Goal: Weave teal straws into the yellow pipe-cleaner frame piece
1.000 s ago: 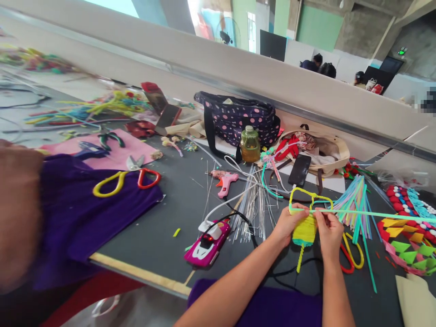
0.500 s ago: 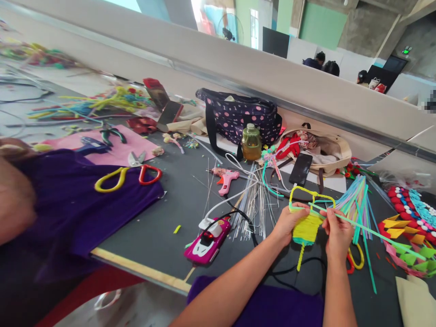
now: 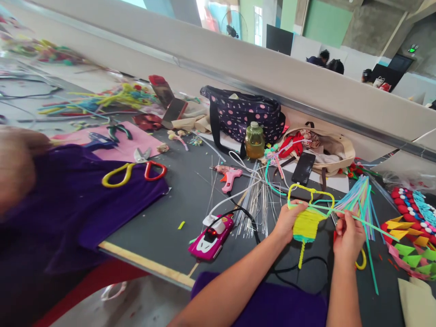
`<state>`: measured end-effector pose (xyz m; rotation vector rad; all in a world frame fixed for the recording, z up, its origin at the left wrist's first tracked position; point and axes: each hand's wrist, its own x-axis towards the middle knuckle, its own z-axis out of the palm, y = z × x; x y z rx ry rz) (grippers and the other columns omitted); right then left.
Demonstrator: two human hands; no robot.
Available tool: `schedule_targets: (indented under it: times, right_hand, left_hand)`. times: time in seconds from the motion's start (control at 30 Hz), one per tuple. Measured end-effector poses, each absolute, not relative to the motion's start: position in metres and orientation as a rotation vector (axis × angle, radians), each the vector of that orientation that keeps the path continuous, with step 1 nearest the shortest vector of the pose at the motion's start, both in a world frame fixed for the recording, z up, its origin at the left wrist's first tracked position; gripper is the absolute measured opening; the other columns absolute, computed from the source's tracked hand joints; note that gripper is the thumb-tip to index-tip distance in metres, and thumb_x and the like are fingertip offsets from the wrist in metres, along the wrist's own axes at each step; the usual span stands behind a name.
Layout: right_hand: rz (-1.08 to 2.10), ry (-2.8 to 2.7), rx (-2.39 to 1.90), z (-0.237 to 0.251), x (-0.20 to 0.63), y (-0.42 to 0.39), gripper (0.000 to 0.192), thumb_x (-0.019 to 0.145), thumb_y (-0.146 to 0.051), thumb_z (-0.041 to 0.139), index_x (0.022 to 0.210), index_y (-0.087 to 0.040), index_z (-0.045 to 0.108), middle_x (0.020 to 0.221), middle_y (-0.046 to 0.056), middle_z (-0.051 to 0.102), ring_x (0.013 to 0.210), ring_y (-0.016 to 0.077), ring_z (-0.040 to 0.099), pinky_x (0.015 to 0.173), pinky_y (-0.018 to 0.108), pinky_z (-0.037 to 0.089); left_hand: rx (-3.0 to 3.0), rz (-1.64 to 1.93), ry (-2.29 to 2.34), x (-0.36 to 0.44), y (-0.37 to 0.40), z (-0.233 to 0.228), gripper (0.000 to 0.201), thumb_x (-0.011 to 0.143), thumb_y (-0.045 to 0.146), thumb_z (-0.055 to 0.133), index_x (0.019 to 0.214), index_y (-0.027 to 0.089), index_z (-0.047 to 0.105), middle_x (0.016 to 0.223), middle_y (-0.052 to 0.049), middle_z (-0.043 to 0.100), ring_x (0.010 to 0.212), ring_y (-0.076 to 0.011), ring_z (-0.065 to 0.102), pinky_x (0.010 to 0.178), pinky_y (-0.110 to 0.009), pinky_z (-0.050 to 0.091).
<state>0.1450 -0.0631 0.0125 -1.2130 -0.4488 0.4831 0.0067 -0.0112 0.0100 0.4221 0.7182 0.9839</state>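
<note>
The dark tabletop stretches before me, the spotted bag against its far edge; the fan of pastel stems lies toward its right edge, just beyond my right hand; the yellow wrapped piece is toward the near edge, its stalk pointing down at me; my left hand pinches its upper left part, fingers closed; my right thumb and forefinger are closed on the thin green strip, which crosses the piece's top; the yellow scrap lies near the near edge.
</note>
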Motion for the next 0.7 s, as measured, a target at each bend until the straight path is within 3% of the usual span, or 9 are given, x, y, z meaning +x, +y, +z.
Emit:
schedule_targets:
  times: [0.43,0.7]
  right_hand:
    - [0.456,-0.49,-1.316,-0.006,0.143,-0.056,0.033,0.064,-0.045,0.077,0.08,-0.017,0.066,0.057,-0.006,0.054,0.043,0.0058,0.035,0.038,0.02,0.025]
    - [0.49,-0.469,-1.321,-0.002,0.138,-0.056,0.035,0.058,-0.043,0.081,0.076,-0.015,0.069,0.058,-0.004,0.054,0.047,0.0062,0.037,0.041,0.02,0.027]
  left_hand:
    - [0.462,1.012,0.662,0.007,-0.011,0.008,0.034,0.055,0.034,0.085,0.073,0.014,0.063,0.069,-0.004,0.068,0.063,-0.0171,0.064,0.065,-0.029,0.049]
    - [0.469,0.979,0.67,0.007,-0.012,0.009,0.034,0.057,0.038,0.083,0.071,0.014,0.063,0.067,-0.004,0.067,0.062,-0.0172,0.063,0.065,-0.029,0.048]
